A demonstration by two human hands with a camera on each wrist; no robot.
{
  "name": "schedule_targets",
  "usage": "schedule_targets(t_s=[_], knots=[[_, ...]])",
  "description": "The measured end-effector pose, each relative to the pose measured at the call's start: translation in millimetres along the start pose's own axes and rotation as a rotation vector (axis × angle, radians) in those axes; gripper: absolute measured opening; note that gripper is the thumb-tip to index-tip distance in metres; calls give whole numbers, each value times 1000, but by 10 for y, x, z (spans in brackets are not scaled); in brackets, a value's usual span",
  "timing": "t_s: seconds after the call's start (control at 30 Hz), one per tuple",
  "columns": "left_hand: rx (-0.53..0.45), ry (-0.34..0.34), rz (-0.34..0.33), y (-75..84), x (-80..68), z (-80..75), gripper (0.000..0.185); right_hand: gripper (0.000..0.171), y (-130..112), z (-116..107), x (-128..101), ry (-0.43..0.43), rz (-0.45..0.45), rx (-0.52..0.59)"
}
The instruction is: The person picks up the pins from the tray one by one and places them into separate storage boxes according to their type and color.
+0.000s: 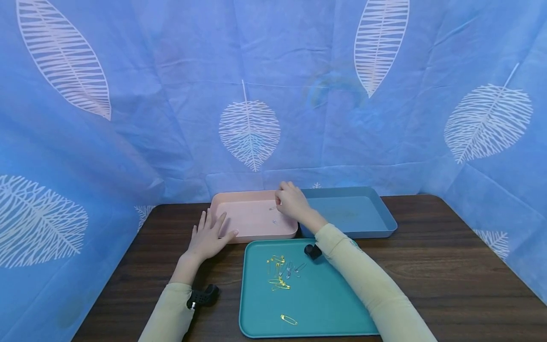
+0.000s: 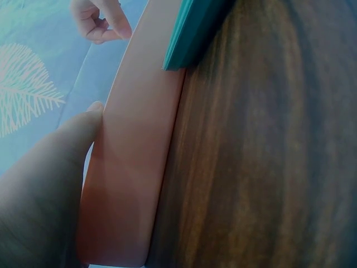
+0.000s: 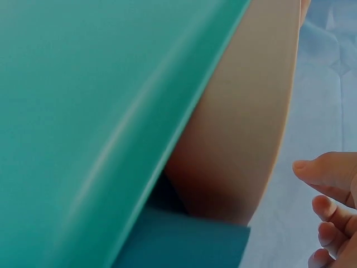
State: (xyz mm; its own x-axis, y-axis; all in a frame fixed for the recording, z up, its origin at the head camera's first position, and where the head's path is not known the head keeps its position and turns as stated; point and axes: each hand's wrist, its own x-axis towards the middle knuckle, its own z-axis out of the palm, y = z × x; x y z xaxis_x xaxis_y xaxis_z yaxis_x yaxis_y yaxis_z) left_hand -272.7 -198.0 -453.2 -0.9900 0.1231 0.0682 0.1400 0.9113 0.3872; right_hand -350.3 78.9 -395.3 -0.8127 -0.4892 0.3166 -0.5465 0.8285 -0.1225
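Two silver pins (image 1: 273,214) lie in the shallow pink plastic tray (image 1: 239,228), right hand (image 1: 292,202) pinching one, left hand (image 1: 208,236) flat and released, several left on the teal tray (image 1: 333,304).

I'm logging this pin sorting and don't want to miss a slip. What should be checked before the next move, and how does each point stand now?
1. Left hand steadies the pink tray: ok, its straight fingers rest against the rim.
2. Right hand over the pink tray: ok.
3. Pin in the right hand released: cannot tell.
4. Silver pins already in the pink tray: ok.
5. Pins left on the teal tray: ok, several remain.
6. Blue tray holds pins: cannot tell.
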Motion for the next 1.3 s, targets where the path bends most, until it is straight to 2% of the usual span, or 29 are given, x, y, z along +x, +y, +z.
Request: schedule_targets(t_s=[0.37, 0.73, 1.3], knots=[[-14, -9, -4, -4, 1, -6, 85, 18, 88, -99, -195, 41, -6, 51], [-17, 1, -7, 17, -2, 1, 85, 22, 134, -150, -456, 81, -62, 69], [-5, 2, -10, 25, -8, -7, 85, 28, 134, -228, -834, 87, -156, -9]])
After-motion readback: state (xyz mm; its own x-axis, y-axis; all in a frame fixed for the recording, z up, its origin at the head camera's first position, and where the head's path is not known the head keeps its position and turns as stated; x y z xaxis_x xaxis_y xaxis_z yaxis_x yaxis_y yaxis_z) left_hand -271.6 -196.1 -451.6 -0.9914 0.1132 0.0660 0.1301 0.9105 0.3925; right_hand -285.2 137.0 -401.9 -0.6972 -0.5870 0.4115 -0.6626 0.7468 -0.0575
